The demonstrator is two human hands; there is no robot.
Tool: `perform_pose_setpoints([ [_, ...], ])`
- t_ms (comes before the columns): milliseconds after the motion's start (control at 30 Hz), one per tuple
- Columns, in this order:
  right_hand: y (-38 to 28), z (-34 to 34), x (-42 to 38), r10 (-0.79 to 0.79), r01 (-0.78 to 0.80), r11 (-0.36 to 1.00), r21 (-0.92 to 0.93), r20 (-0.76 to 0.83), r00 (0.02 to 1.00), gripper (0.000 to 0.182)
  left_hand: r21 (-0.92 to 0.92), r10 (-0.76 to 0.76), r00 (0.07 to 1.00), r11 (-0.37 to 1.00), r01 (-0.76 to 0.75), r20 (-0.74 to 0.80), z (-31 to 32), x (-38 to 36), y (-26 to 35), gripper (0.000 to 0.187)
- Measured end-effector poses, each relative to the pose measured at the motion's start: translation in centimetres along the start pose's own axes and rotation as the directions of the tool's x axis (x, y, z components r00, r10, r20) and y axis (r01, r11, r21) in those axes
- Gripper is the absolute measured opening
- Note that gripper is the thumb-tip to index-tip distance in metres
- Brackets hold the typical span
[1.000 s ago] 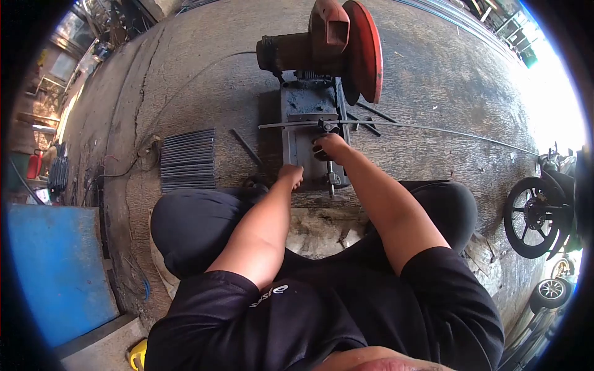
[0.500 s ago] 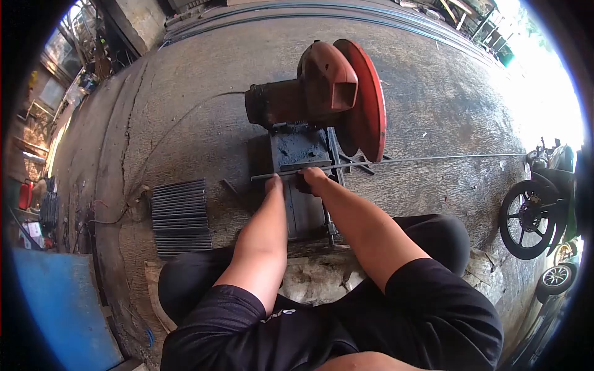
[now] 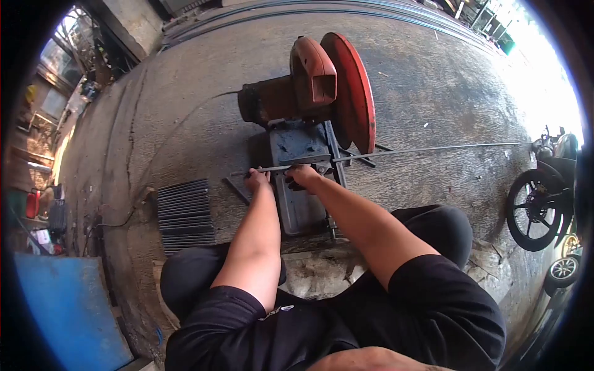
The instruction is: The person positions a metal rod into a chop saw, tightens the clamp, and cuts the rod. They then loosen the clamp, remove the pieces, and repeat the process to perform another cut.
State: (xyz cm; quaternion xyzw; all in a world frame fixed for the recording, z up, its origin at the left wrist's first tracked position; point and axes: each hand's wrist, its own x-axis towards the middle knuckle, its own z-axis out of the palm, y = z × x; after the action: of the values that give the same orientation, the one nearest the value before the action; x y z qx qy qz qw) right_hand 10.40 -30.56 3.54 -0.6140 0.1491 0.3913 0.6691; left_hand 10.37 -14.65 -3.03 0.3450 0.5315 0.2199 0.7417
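A long, thin metal rod [image 3: 433, 148] lies across the base [image 3: 300, 210] of a cut-off saw and runs out far to the right. My left hand [image 3: 258, 179] is closed around it close to its left end, just left of the base. Over the base, my right hand [image 3: 302, 176] is closed on the rod beside the saw's clamp; its fingertips are partly hidden. The saw's red disc guard [image 3: 356, 93] and its dark motor [image 3: 266, 102] stand raised behind my hands, the guard right of my right hand.
Several cut rods [image 3: 185, 213] lie side by side on the concrete at left. Short offcuts [image 3: 362, 157] lie right of the saw, another [image 3: 236, 190] to its left. A cable [image 3: 154, 157] trails leftward. A motorcycle wheel [image 3: 531, 210] stands at right, a blue panel [image 3: 68, 309] at lower left.
My left hand has moved left, away from the saw base, and the rod's left end has shifted left too. My right hand stays over the base. The view has shifted slightly.
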Motion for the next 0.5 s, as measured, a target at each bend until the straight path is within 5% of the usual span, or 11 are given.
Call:
perform_pose_setpoints([
  [100, -0.6, 0.5, -1.1, -0.266, 0.283, 0.826, -0.488, 0.105, 0.958, 0.036, 0.185, 0.26, 0.965, 0.948, -0.26, 0.021, -0.8, -6.3, 5.2, 0.018],
  [133, -1.1, 1.4, -1.9, -0.286, 0.31, 0.822, -0.478, 0.125, 0.95, 0.036, 0.319, 0.347, 0.935, 0.88, -0.35, 0.07, -1.1, -7.3, 6.5, 0.017],
  [200, -1.7, 2.5, -3.8, -0.646, 0.484, 0.469, -0.739, 0.087, 0.758, 0.039, 0.245, 0.46, 0.863, 0.83, -0.501, 0.206, -1.3, -7.8, 8.5, 0.018],
  [267, -2.3, 3.8, -6.2, -0.712, 0.486, 0.36, -0.796, 0.102, 0.695, 0.047, 0.156, 0.554, 0.765, 0.767, -0.622, 0.327, -1.6, -10.4, 10.5, 0.018],
  [333, -2.9, 4.9, -7.6, -0.772, 0.526, 0.205, -0.825, 0.194, 0.605, 0.039, 0.046, 0.447, 0.724, 0.834, -0.55, 0.525, -1.8, -15.2, 13.5, 0.016],
  [400, -4.3, 5.3, -9.3, -0.706, 0.616, 0.26, -0.743, 0.289, 0.647, 0.038, 0.09, 0.502, 0.68, 0.766, -0.636, 0.535, -1.7, -17.6, 16.0, 0.016],
  [467, -5.6, 5.0, -12.6, -0.621, 0.669, 0.331, -0.665, 0.379, 0.685, 0.038, 0.311, 0.47, 0.502, 0.427, -0.849, 0.725, -1.7, -19.0, 17.9, 0.015],
  [500, -6.9, 4.7, -16.2, -0.575, 0.65, 0.47, -0.597, 0.351, 0.739, 0.037, 0.364, 0.43, 0.506, 0.373, -0.854, 0.748, -1.8, -22.3, 19.1, 0.017],
])
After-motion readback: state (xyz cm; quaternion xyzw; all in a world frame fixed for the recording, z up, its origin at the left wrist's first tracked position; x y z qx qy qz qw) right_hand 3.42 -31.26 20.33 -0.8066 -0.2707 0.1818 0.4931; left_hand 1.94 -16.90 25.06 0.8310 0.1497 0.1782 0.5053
